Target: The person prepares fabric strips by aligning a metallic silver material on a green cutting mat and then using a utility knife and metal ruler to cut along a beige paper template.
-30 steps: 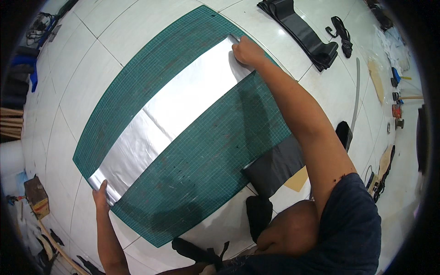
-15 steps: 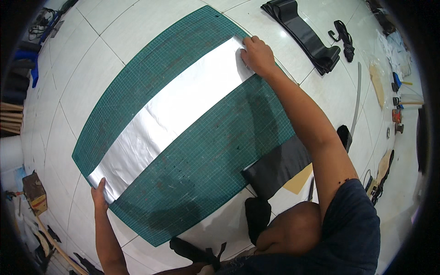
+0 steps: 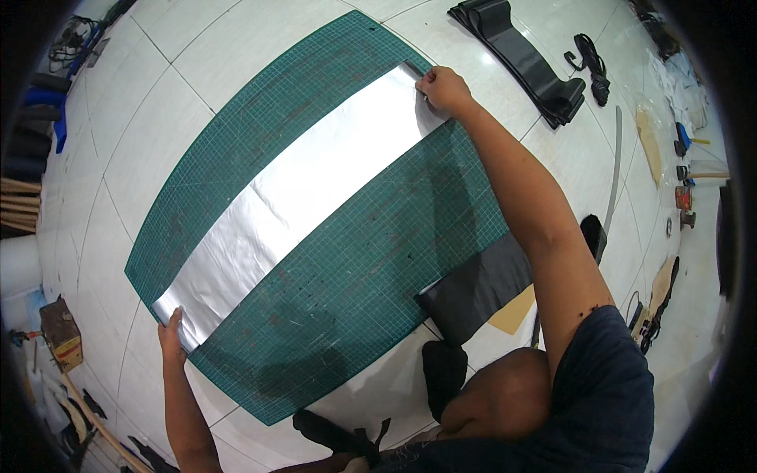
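The hands are well apart, one at each end of a silver sheet point(image 3: 296, 189). The left hand point(image 3: 171, 337) grips the near end, its thumb on top and its fingers mostly hidden; the right hand point(image 3: 445, 89) pinches the far end, fingers bunched at the edge. The sheet lies over a green mat point(image 3: 371, 236), its long axis slanting from between seven and eight o'clock up to between one and two, the far end pointing that way. Its surface is bright, with wrinkles toward the left hand. From the mat's middle, a black sheet point(image 3: 481, 284) overlaps the edge at four o'clock, beside a tan piece point(image 3: 514, 312). Toward two o'clock, on the white tiled floor point(image 3: 150, 150), lie a folded black strip point(image 3: 516, 59) and, farther out, a bundled cord point(image 3: 593, 75). A box point(image 3: 61, 333) stands at eight o'clock.
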The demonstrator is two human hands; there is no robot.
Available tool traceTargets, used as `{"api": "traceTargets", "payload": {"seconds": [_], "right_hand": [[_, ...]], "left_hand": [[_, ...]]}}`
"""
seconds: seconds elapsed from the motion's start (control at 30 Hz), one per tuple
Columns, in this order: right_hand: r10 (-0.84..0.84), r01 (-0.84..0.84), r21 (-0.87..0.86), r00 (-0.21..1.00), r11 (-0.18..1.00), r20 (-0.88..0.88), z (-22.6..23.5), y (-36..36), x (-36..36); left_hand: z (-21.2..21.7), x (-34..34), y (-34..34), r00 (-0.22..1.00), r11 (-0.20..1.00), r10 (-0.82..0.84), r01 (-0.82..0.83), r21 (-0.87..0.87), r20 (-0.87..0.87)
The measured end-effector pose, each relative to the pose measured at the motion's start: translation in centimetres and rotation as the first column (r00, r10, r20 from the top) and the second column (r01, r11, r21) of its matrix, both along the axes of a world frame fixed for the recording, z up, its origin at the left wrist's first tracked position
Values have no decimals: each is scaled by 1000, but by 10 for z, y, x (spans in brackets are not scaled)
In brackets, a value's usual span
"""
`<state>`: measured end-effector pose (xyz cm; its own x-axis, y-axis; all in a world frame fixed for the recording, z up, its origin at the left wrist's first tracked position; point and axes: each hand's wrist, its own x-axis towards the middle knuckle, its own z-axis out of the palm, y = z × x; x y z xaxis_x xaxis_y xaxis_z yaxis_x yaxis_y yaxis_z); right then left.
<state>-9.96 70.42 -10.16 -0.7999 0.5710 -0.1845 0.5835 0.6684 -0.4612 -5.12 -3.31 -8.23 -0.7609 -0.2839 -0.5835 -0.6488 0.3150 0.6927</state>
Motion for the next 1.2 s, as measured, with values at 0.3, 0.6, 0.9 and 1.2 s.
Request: {"api": "traceTargets", "payload": {"seconds": [0.3, 0.6, 0.9, 1.2], "right_hand": [[-75, 71, -41, 991, 997, -107, -13, 15, 0], [26, -21, 120, 999, 993, -35, 0, -2, 3], [112, -103, 210, 993, 972, -33, -7, -4, 6], [123, -102, 277, 990, 956, -61, -7, -13, 10]], "left_hand": [[-6, -1, -7, 1000, 997, -26, 25, 75, 10], [-6, -1, -12, 997, 998, -69, 68, -11, -36], [-6, -1, -11, 993, 992, -111, 107, -72, -42], [-15, 1, -11, 989, 978, -128, 115, -173, -69]]}}
